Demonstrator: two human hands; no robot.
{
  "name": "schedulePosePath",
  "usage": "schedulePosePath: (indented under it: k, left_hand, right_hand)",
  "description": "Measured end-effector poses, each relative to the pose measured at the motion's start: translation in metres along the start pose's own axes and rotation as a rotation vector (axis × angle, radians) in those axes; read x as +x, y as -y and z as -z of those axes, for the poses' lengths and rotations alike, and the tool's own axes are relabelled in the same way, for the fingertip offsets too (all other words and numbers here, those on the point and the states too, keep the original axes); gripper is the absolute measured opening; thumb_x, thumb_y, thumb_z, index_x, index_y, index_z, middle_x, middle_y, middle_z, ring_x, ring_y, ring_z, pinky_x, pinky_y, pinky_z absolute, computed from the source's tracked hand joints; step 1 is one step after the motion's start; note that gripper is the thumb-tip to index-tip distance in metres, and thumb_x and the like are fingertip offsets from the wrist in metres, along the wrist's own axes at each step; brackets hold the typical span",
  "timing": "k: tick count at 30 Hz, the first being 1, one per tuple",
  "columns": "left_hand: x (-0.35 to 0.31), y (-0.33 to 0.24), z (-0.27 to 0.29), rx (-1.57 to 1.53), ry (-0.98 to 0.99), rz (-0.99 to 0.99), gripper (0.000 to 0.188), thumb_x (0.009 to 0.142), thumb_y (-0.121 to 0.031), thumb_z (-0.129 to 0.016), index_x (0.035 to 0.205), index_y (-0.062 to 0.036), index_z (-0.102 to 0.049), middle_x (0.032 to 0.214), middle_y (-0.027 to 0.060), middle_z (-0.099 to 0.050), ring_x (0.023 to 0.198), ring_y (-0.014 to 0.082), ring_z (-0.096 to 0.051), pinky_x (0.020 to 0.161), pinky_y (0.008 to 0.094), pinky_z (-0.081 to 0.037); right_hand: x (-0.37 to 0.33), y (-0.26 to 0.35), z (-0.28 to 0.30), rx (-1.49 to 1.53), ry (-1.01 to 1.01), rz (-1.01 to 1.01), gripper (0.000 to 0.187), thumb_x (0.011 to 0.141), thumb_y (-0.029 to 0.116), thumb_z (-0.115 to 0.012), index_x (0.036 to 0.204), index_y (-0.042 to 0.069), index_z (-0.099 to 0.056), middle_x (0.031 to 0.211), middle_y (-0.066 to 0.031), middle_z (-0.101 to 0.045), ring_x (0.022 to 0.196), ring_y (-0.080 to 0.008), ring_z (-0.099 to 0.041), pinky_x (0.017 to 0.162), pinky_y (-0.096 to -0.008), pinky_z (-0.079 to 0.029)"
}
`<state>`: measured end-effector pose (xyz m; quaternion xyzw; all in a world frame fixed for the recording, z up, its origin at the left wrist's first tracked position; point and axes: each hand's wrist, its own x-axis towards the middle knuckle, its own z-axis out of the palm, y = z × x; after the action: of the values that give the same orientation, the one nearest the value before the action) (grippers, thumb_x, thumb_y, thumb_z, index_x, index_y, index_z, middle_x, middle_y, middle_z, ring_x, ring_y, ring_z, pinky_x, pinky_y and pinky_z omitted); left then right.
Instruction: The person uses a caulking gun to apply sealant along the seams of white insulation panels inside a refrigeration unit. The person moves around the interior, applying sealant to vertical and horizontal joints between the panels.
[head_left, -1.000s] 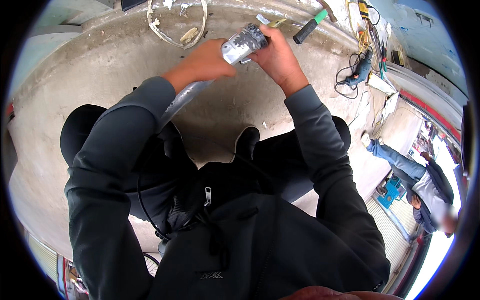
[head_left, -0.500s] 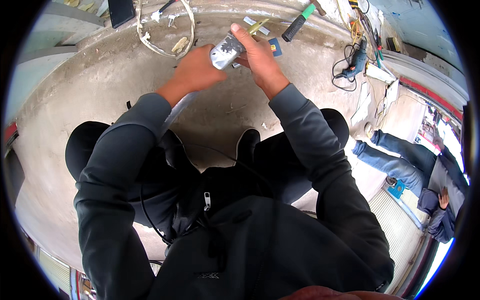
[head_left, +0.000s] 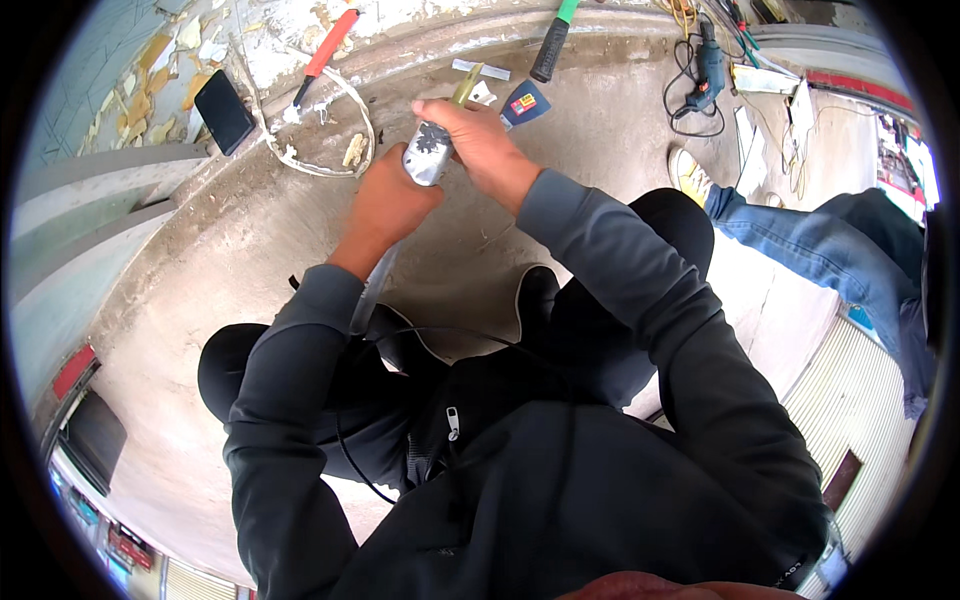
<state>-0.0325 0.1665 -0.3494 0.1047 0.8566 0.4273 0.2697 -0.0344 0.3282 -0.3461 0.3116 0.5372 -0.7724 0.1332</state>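
Note:
Both of my hands are closed on a silver-grey, rounded tube-like piece (head_left: 428,152) with dark flaky marks on it. My left hand (head_left: 388,205) wraps its lower end. A long pale strip (head_left: 372,290) runs down from beneath this hand; whether it joins the tube cannot be made out. My right hand (head_left: 485,145) grips the upper end, thumb stretched across the top. A narrow yellowish tip (head_left: 466,84) sticks out past the right hand, away from me.
Beyond my hands lie a blue scraper-shaped piece (head_left: 526,102), a green-and-black handle (head_left: 553,45), a red-handled tool (head_left: 328,45), a white cable loop (head_left: 372,115) and a black phone (head_left: 225,112). A corded drill (head_left: 708,72) rests at right, near another person's jeans-clad leg (head_left: 800,235).
The view has shifted, bringing the phone and red-handled tool further into sight. My hands keep their hold, and the tube now points more directly away from me. The other person's leg appears nearer.

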Motion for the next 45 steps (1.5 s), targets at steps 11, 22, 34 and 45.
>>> schedulePosePath:
  k: [11, 22, 34, 45]
  left_hand:
    - [0.005, 0.002, 0.028, -0.690, 0.437, 0.292, 0.049, 0.077, -0.011, -0.082, 0.118, 0.0013, -0.057, 0.091, 0.0085, -0.067, 0.074, 0.0204, -0.069, 0.065, 0.0358, -0.057]
    - [0.011, 0.005, -0.024, -0.036, -0.046, -0.003, 0.031, 0.074, -0.014, -0.076, 0.098, 0.0018, -0.064, 0.076, 0.0101, -0.070, 0.066, 0.0188, -0.070, 0.062, 0.0351, -0.055]
    - [0.020, -0.025, 0.018, -0.399, 0.252, 0.184, 0.028, 0.076, -0.011, -0.076, 0.096, 0.0032, -0.063, 0.073, 0.0094, -0.068, 0.060, 0.0182, -0.067, 0.056, 0.0334, -0.053]
    - [0.038, -0.019, 0.007, -0.107, 0.163, 0.049, 0.034, 0.079, -0.016, -0.076, 0.104, 0.0021, -0.062, 0.075, 0.0115, -0.068, 0.064, 0.0208, -0.068, 0.062, 0.0355, -0.056]
  right_hand:
    - [-0.012, 0.016, 0.006, -0.132, 0.174, 0.132, 0.048, 0.084, 0.029, -0.084, 0.118, 0.000, -0.067, 0.108, -0.0068, -0.069, 0.105, -0.0162, -0.063, 0.096, -0.0338, -0.047]
    - [0.017, -0.010, -0.001, -0.089, -0.227, 0.061, 0.036, 0.079, 0.031, -0.083, 0.097, 0.001, -0.074, 0.092, -0.0074, -0.072, 0.083, -0.0163, -0.067, 0.076, -0.0329, -0.052]
    - [0.019, 0.018, 0.012, 0.191, 0.233, 0.114, 0.035, 0.088, 0.022, -0.079, 0.114, 0.001, -0.070, 0.104, -0.0092, -0.074, 0.100, -0.0166, -0.069, 0.089, -0.0337, -0.054]
    - [0.019, 0.037, -0.010, 0.138, 0.053, 0.188, 0.030, 0.087, 0.028, -0.074, 0.087, -0.002, -0.071, 0.079, -0.0093, -0.070, 0.067, -0.0165, -0.064, 0.062, -0.0362, -0.049]
